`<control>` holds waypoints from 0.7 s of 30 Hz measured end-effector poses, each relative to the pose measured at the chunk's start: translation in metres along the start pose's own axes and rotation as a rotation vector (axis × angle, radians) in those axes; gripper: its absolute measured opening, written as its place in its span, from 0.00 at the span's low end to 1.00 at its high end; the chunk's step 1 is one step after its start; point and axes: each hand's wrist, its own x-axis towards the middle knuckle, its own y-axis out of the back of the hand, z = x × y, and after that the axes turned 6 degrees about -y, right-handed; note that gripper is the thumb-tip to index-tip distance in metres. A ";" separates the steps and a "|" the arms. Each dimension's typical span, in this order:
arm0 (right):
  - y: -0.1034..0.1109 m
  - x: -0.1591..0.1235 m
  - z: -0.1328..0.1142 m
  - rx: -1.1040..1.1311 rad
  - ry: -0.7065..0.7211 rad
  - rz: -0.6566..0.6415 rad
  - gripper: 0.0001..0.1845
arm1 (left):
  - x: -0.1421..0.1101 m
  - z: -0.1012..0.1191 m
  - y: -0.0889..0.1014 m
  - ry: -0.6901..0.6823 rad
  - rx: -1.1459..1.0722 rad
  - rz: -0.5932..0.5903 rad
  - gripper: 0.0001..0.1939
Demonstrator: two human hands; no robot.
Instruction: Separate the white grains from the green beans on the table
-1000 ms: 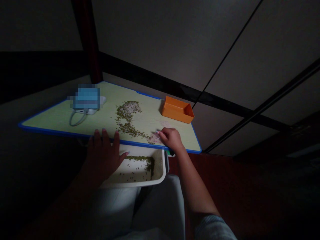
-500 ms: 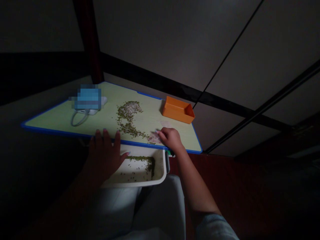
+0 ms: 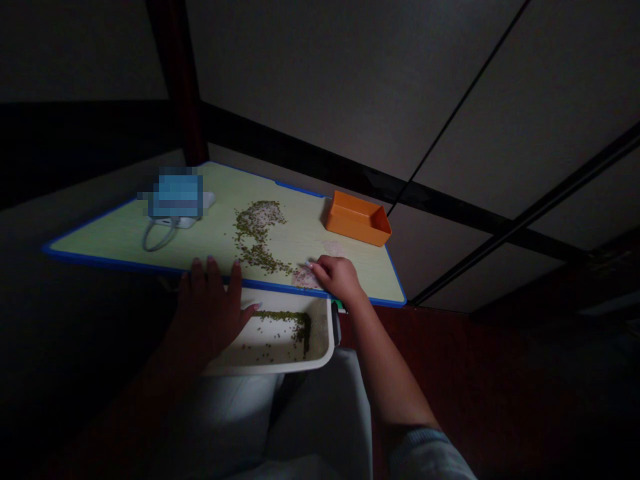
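My left hand [image 3: 213, 310] lies with its fingers spread, fingertips resting on the blue front edge of the pale-topped table [image 3: 200, 247]. My right hand [image 3: 339, 275] is curled closed, its side on the table near the front edge. Whether anything is between its thumb and fingers is too small to tell. Beside its thumb is a small patch of pale grains [image 3: 305, 277]. Left of that, a curved spread of small green beans [image 3: 255, 250] mixed with pale grains reaches toward the back. Under the front edge sits a white bin [image 3: 295, 368] holding scattered green beans [image 3: 303, 323], partly covered by my left hand.
An orange rectangular box [image 3: 355, 227] stands at the back right of the table. On the left is a blurred blue-screened device [image 3: 177, 197] with a looped cable [image 3: 147, 239]. Dark cabinet panels [image 3: 350, 87] rise behind the table.
My right hand has shifted slightly left over the front edge, and green beans beside its thumb have moved left or gone. My left hand stays put.
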 end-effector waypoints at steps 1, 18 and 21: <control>0.000 0.000 0.000 0.006 -0.001 -0.002 0.19 | 0.000 0.000 0.000 0.001 -0.006 0.006 0.40; -0.011 0.000 0.018 0.478 -0.012 0.065 0.20 | -0.001 -0.002 -0.001 -0.003 -0.051 0.032 0.39; -0.015 0.001 0.023 0.625 -0.072 0.156 0.23 | -0.001 -0.002 0.001 -0.004 -0.032 0.025 0.39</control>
